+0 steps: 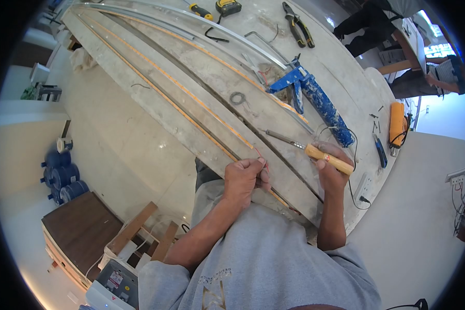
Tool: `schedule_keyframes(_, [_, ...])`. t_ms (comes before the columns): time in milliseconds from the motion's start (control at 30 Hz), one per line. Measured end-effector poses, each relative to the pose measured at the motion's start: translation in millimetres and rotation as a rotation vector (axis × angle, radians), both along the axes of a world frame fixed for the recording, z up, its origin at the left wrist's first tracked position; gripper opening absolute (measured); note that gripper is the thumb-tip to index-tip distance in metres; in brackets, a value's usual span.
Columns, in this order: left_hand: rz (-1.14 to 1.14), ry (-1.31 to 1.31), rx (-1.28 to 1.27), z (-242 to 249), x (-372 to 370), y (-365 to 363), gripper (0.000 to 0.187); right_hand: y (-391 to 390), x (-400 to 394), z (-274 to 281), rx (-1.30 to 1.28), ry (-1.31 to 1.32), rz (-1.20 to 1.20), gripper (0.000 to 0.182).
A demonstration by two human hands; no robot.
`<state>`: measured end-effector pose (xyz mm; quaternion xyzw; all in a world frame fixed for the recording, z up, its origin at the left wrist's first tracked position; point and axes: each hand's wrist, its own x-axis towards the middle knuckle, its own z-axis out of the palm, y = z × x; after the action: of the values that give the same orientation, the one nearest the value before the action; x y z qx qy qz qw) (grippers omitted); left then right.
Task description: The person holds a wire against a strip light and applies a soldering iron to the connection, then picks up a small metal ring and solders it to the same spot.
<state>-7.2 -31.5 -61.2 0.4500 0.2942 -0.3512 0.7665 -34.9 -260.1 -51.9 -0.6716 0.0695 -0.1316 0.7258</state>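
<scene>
My left hand (244, 178) pinches thin red wires (260, 155) at the end of an orange LED strip (191, 98) that lies along the board. In my right hand (331, 168) is a soldering iron (329, 158), held by its wooden handle, its metal tip pointing left over the table. The tip is apart from the wires. Under my left hand runs a second strip in a narrow channel (201, 133). A small coil of grey wire (237, 98) rests on the table beyond my hands.
Beyond my right hand lies a blue caulking gun (315, 98). Pliers (298, 26), a tape measure (228, 6), a blue cutter (380, 151), an orange tool (397, 124) and a power strip (363, 187) are on the table (341, 77). People stand at the upper right.
</scene>
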Motion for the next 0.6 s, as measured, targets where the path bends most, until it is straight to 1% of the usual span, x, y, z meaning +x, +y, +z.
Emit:
schedule_keyframes(133, [-0.009,-0.005,0.016,-0.9,-0.6,-0.7,0.02,0.4,-11.7,1.0,0.055,-0.018,0.07,0.033])
schedule_keyframes(200, [-0.012,-0.005,0.014,-1.6,-0.5,-0.5,0.02,-3.0,-16.3,-3.2,-0.047,0.002,0.118,0.032])
schedule_keyframes(433, [-0.004,-0.004,0.0,-0.1,-0.5,-0.2,0.02,-1.1,-16.5,-2.6,-0.023,0.025,0.13,0.031])
schedule_keyframes(600, [-0.002,0.0,0.001,-2.1,-0.8,0.1,0.02,-2.0,-15.6,-3.8,-0.055,0.041,0.141,0.03])
